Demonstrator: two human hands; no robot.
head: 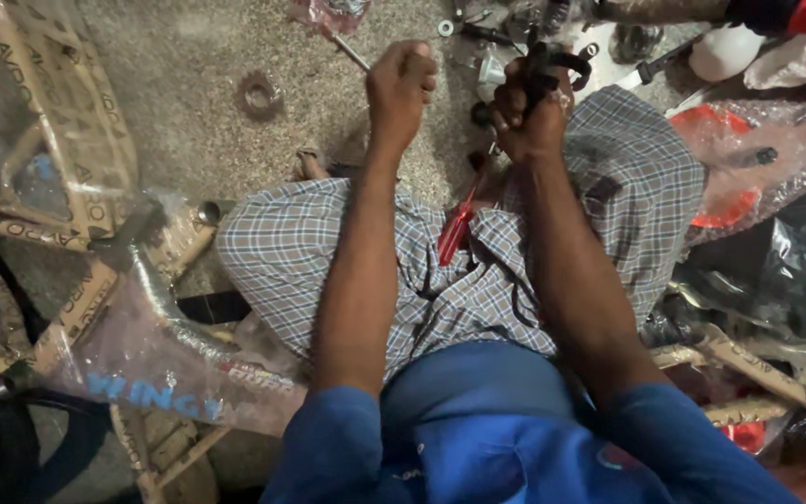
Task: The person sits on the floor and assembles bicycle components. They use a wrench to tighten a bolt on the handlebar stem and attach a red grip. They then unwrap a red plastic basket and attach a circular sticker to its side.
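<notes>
The left hand (401, 82) is fisted around a thin metal rod (351, 52); the right hand (529, 112) clamps a black curved part (552, 67) above the knee. The red-handled screwdriver (455, 233) resting loose on the checked lap could slide off if the legs shift. The black part's identity is unclear, possibly a brake lever; fingers hide it.

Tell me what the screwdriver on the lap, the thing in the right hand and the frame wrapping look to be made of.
Screwdriver: red handle with a glossy sheen, probably plastic; its shaft is thin and dark, likely metal. Black part gripped in the right hand: dark, curved, slightly shiny, maybe metal or hard plastic; too blurred to settle. Bicycle frame wrapping: clear crinkled plastic film over tan paper or cardboard strips.
</notes>
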